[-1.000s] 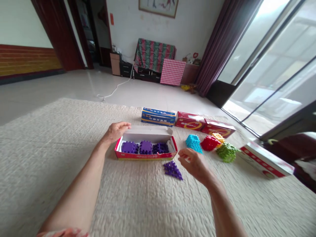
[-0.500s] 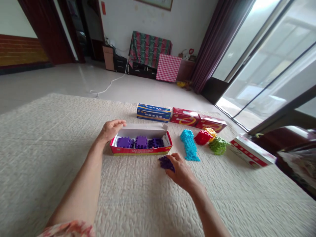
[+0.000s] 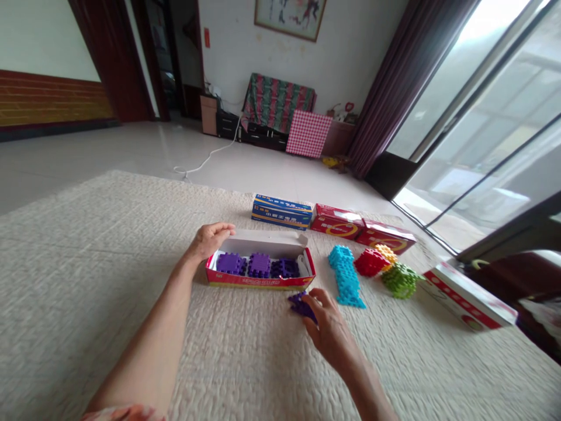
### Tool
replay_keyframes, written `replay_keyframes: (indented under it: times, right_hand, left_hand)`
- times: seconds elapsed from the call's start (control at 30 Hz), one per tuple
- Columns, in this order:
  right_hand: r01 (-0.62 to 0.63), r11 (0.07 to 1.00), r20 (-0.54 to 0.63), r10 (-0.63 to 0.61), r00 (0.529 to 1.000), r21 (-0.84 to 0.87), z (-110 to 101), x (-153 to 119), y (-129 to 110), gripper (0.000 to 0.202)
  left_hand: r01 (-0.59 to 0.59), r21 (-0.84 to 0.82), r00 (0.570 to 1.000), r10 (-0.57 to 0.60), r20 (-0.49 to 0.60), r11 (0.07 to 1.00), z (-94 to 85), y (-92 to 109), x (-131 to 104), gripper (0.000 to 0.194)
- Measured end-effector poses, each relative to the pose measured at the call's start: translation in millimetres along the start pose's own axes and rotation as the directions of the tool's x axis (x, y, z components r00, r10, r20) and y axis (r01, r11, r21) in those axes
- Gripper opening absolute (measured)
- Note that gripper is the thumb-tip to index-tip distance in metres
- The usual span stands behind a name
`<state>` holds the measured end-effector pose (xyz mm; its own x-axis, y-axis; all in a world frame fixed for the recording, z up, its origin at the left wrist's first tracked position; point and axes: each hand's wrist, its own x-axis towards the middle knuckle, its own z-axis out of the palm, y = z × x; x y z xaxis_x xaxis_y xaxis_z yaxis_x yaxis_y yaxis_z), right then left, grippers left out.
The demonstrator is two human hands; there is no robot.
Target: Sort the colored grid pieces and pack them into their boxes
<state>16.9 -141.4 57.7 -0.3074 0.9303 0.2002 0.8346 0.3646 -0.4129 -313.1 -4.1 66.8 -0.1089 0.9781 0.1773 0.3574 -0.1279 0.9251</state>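
Loose purple piece [image 3: 299, 306]: we log it on the pale quilted mat [image 3: 236, 362], just in front of the open box's right end, partly hidden by fingers.
Right hand [image 3: 326, 321]: fingers and thumb bent over that piece, touching it; we cannot tell whether the grip is closed.
Open box [image 3: 258, 282]: red front, rear flap [image 3: 272, 238] raised; inside we count three purple blocks [image 3: 259, 264] in a row.
Left hand [image 3: 213, 238]: at the box's rear left corner, fingers reaching along the flap; we cannot tell if they pinch it.
Coloured pieces: right of the box we note a long turquoise piece [image 3: 347, 280], then red [image 3: 369, 263], yellow [image 3: 385, 254] and green [image 3: 400, 282] ones clustered.
Other boxes: behind, a blue box [image 3: 280, 216] and two red boxes [image 3: 337, 222] in line; far right, a white-and-red box [image 3: 468, 295].
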Motion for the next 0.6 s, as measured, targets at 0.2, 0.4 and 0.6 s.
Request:
replay_keyframes:
  times: [0.2, 0.4, 0.6]
  right_hand:
    - [-0.013, 0.999, 0.005, 0.013, 1.000, -0.035, 5, -1, 1, 0.053]
    - [0.005, 1.000, -0.009, -0.005, 1.000, -0.015, 8, 2, 0, 0.044]
    - [0.029, 0.999, -0.023, -0.029, 0.999, -0.032, -9, -1, 4, 0.033]
  left_hand:
    - [-0.015, 0.034, 1.000, 0.015, 0.013, 0.999, -1.2, 2, -1, 0.037]
    - [-0.015, 0.059, 1.000, 0.014, 0.009, 0.998, -1.6, 10, -5, 0.037]
    - [-0.017, 0.034, 1.000, 0.017, 0.017, 0.999, -2.2, 8, -4, 0.038]
